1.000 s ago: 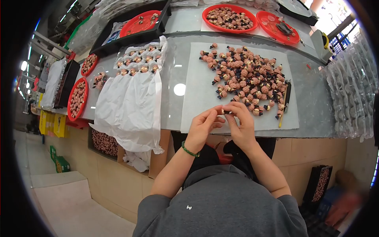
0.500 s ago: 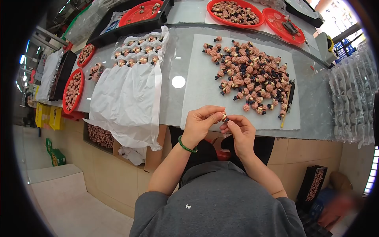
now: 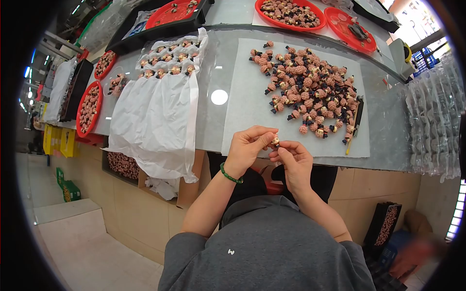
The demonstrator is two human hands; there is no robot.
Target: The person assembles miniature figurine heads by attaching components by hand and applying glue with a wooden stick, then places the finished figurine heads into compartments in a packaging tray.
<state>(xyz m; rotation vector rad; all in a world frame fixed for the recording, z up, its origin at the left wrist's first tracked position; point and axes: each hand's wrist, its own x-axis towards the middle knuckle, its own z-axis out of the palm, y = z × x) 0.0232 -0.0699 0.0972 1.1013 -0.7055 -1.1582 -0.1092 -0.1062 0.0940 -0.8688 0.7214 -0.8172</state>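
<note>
Between my fingertips, over the table's near edge, is a small figurine (image 3: 275,141) with a light face. My left hand (image 3: 249,149), with a green bead bracelet on its wrist, pinches it from the left. My right hand (image 3: 294,161) is closed at its lower right side, thumb against the fingers. Beyond my hands, a heap of pink and dark figurines (image 3: 315,92) lies on a white sheet (image 3: 242,111). A thin yellow-tipped tool (image 3: 348,147) and a black one lie at the heap's right edge.
To the left is a tray of figurines (image 3: 170,58) partly under white wrapping (image 3: 150,116). Red dishes (image 3: 90,107) stand at the far left and a red bowl (image 3: 290,14) at the back. Stacked clear plastic trays (image 3: 432,121) are on the right. A box of pink pieces (image 3: 123,167) sits below.
The figurine has turned between my fingers, and its face shows more now. My hands have stayed nearly in place. The view has shifted slightly.
</note>
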